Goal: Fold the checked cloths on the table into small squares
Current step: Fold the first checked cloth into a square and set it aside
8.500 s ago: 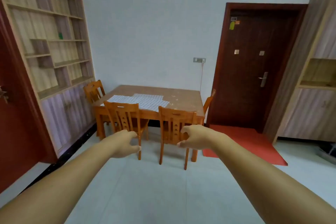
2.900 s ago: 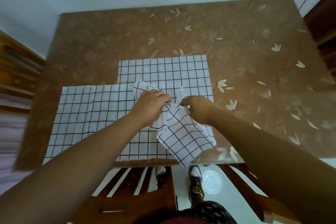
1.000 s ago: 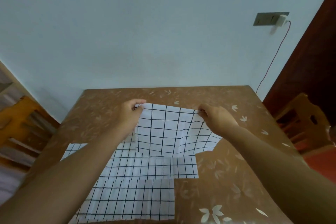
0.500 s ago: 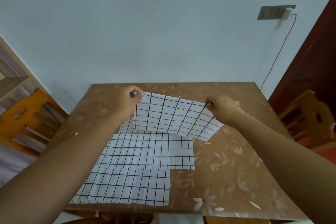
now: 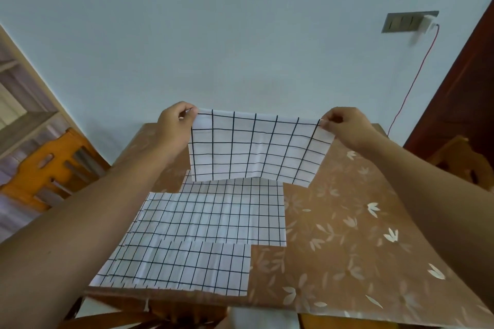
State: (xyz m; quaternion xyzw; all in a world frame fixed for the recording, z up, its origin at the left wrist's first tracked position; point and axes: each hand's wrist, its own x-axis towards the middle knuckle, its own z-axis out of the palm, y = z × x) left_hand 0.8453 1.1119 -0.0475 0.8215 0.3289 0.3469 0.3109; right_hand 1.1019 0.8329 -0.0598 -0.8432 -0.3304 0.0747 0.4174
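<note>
held cloth (image 5: 256, 145): white/black checks, hanging, off table | flat cloths (image 5: 211, 224): overlapping, unfolded

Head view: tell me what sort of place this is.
Probably a home dining room: a brown table with a leaf-patterned cover, an orange wooden slat-back chair beside it, and a pale wooden shelf unit at the left.

The held cloth (image 5: 256, 147) hides the table (image 5: 347, 222) (its far edge).
</note>
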